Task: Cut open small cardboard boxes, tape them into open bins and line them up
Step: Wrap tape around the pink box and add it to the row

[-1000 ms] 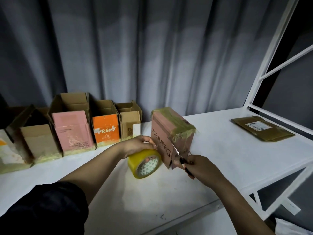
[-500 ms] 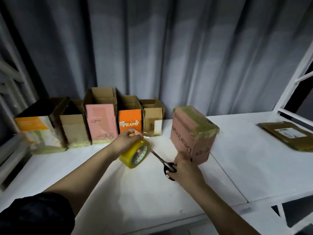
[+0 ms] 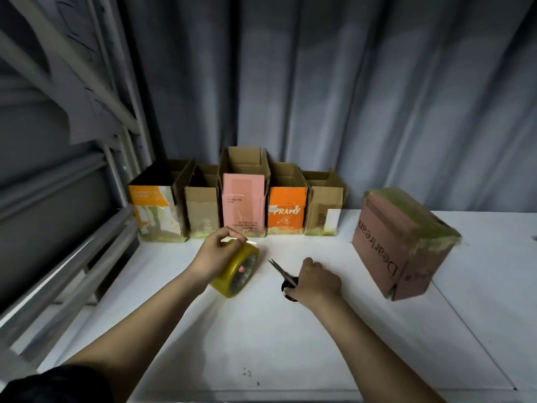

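My left hand [image 3: 215, 254] grips a yellow tape roll [image 3: 236, 270] above the white table [image 3: 290, 344]. My right hand [image 3: 315, 282] holds black-handled scissors [image 3: 283, 273], blades pointing up-left toward the roll. A brown "Dearlream" box [image 3: 401, 242], wrapped in yellowish tape, stands tilted at the right, apart from both hands. Several open bins line the curtain behind: an orange-and-white bin [image 3: 155, 210], a plain brown bin [image 3: 202, 210], a pink bin [image 3: 244, 205], an orange "PRAMY" bin [image 3: 286, 210] and a small brown bin [image 3: 322, 210].
A grey curtain [image 3: 319, 97] hangs behind the table. A metal frame with rails [image 3: 72, 242] runs along the left side. Small dark specks [image 3: 248, 373] lie near the table's front edge.
The view swung left, so the flat package at the right left the frame. My right hand came off the brown box and moved left with the scissors, close to the tape roll.
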